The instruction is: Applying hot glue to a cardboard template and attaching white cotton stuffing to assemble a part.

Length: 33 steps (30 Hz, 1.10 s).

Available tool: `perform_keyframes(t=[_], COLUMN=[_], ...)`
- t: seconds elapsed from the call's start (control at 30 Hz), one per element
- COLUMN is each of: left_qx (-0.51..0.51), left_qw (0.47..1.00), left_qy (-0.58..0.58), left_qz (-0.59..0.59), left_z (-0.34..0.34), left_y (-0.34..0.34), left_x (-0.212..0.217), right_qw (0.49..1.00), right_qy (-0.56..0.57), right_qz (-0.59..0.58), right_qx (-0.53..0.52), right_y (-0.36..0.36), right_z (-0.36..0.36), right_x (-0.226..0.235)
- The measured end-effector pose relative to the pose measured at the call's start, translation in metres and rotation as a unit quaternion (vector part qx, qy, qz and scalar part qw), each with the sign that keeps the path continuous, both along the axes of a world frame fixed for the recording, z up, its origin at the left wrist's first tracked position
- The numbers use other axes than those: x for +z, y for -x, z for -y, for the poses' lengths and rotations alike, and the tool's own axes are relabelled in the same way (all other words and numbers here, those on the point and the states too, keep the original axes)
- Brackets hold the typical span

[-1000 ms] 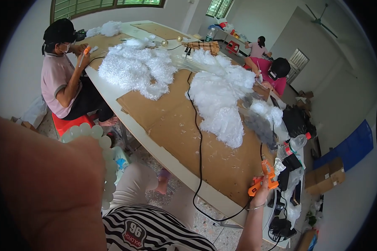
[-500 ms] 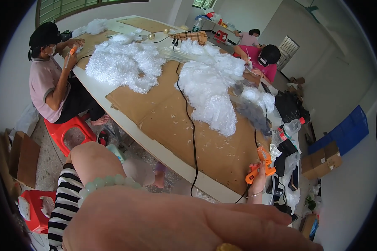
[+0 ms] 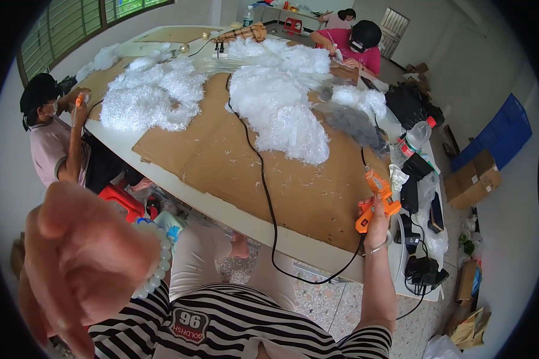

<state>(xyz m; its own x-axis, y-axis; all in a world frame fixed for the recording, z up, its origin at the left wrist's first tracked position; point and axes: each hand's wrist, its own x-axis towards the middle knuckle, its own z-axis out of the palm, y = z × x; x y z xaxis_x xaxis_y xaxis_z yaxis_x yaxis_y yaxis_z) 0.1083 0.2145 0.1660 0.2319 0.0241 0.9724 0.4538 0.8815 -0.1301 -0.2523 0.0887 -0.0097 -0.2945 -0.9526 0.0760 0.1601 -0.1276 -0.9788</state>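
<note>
My right hand [image 3: 378,220] is closed around the handle of an orange hot glue gun [image 3: 382,186] at the table's near right edge. From the gun's base runs a black cord [image 3: 263,173]. Close to the camera, at the lower left, my left hand [image 3: 84,257] is raised, large and slightly blurred. Its fingers are stretched out and partly apart, and nothing shows in them. A pale green bead bracelet [image 3: 156,270] circles that wrist. On the table, brown cardboard [image 3: 221,173] lies under heaps of shiny white plastic fringe [image 3: 281,113] and a grey translucent piece [image 3: 356,127].
A co-worker sits at the left [image 3: 54,137] and another in pink [image 3: 365,51] at the far right, both working by hand. Along the right edge stand a plastic bottle [image 3: 416,136], black adapters [image 3: 425,272] and a black bag [image 3: 407,105]. Cardboard boxes [image 3: 474,178] sit on the floor.
My left hand has moved from across the lower middle to the lower left. The view has shifted, showing my striped shirt and right forearm. My right hand still grips the glue gun.
</note>
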Motion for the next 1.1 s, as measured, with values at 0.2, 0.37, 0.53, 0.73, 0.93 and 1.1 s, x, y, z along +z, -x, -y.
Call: perform_keyframes(t=[0.2, 0.37, 0.53, 0.73, 0.93, 1.1], left_qx=[0.227, 0.467, 0.545, 0.347, 0.172, 0.136], left_qw=[0.861, 0.71, 0.664, 0.778, 0.786, 0.735], left_qy=[-0.382, -0.229, -0.021, -0.331, -0.545, -0.609], left_qz=[0.247, 0.474, 0.512, 0.406, 0.238, 0.265], left_z=[0.139, 0.206, 0.237, 0.273, 0.268, 0.25], left_y=[0.054, 0.079, 0.095, 0.097, 0.086, 0.084], left_x=[-0.062, -0.11, -0.123, -0.077, -0.044, -0.062], right_qw=[1.0, 0.999, 0.999, 0.998, 0.998, 0.999], right_qy=[0.008, 0.025, 0.016, 0.027, 0.031, 0.031], right_qz=[0.004, 0.013, -0.002, -0.003, -0.007, -0.005], right_qx=[0.0, 0.021, 0.044, 0.048, 0.053, 0.037], right_y=[0.001, -0.001, -0.001, 0.0, 0.0, -0.003], right_z=[0.002, 0.005, 0.007, 0.009, 0.008, 0.007], right_x=[-0.001, -0.001, -0.001, -0.005, -0.003, -0.001])
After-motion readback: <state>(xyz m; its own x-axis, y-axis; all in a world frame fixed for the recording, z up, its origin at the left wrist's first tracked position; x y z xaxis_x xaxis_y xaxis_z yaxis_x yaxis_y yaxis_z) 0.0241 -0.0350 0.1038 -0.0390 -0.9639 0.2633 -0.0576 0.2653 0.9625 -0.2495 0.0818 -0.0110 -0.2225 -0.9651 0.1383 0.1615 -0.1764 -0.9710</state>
